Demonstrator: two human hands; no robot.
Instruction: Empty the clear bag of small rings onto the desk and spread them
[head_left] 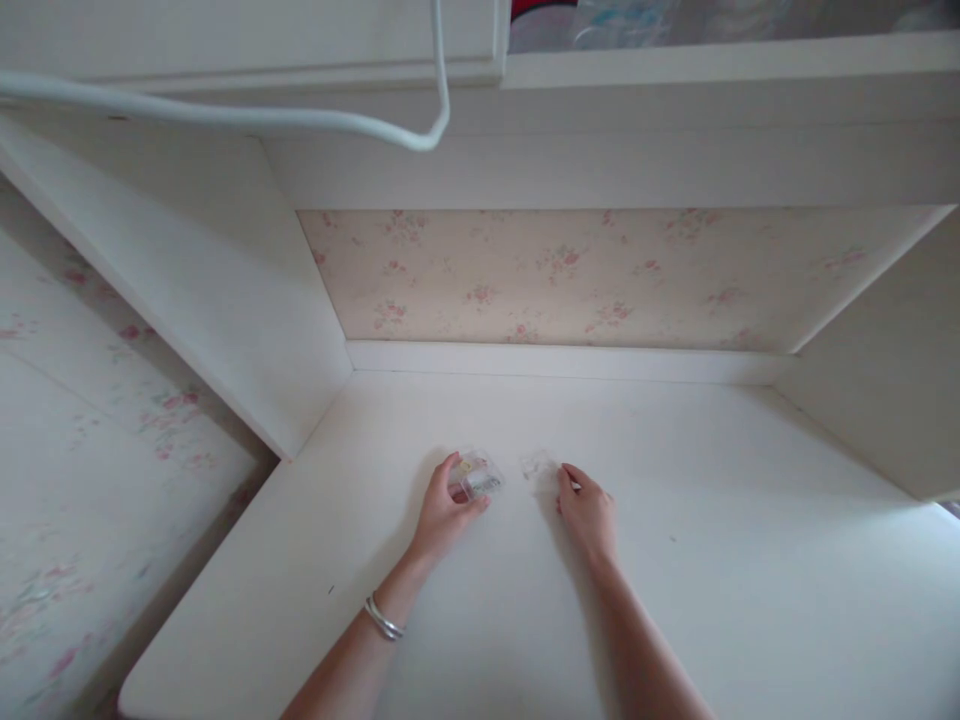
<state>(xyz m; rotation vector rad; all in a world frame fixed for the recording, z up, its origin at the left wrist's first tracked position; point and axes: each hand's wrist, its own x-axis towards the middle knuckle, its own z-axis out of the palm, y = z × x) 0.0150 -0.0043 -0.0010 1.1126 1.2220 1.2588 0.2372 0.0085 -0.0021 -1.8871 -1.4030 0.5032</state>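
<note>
Over the white desk [495,620], my left hand [441,512] is wrapped round a small clear plastic box [478,478]. Inside the box are small items, one silvery and one yellowish, too small to name. To its right, my right hand [586,508] pinches the right edge of a small clear plastic bag [538,470]. Something small and pale shows in the bag, but I cannot make out what. The box and the bag are apart, with a narrow gap between them. A silver bangle [384,618] circles my left wrist.
White side panels [225,270] rise at the left and right of the desk. Floral wallpaper [555,280] covers the back wall. Overhead, a shelf [720,65] holds plastic-wrapped things, and a white cable [300,118] hangs across the upper left. A tiny dark speck [331,590] lies at left.
</note>
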